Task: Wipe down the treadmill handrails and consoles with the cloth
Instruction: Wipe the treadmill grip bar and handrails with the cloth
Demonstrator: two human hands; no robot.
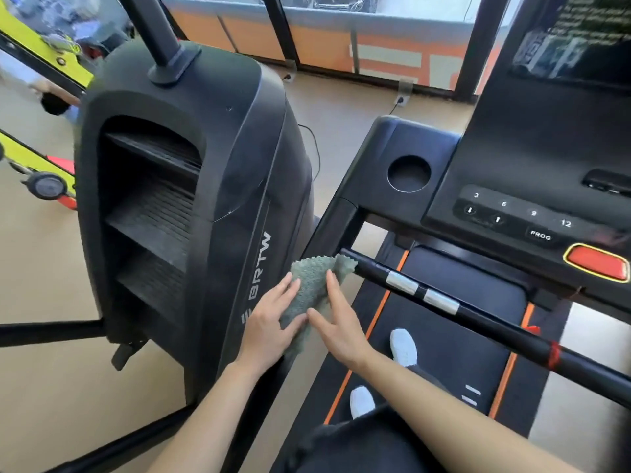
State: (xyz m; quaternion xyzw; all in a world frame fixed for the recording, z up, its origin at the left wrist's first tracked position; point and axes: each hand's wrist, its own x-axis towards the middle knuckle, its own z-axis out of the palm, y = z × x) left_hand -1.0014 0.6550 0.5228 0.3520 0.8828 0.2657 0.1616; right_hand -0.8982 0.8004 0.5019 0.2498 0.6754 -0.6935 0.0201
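A: Head view: beside the big black stair machine [191, 186] stands the treadmill console [512, 158]; below it runs the handrail [478, 317].
B: And the cloth [312, 288]?
A: Held at the rail's left end. The left hand [269, 326] pinches it; the right hand [341, 326] only touches it, fingers straight.
B: Such a loose hold could let it slip onto the belt [444, 336], or a wide wipe could press the buttons [532, 216].

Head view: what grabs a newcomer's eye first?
At centre, the left hand holds a green cloth, the right hand touching it, beside the treadmill's black handrail. A red stop button sits on the console at right. A big black stair machine fills the left.
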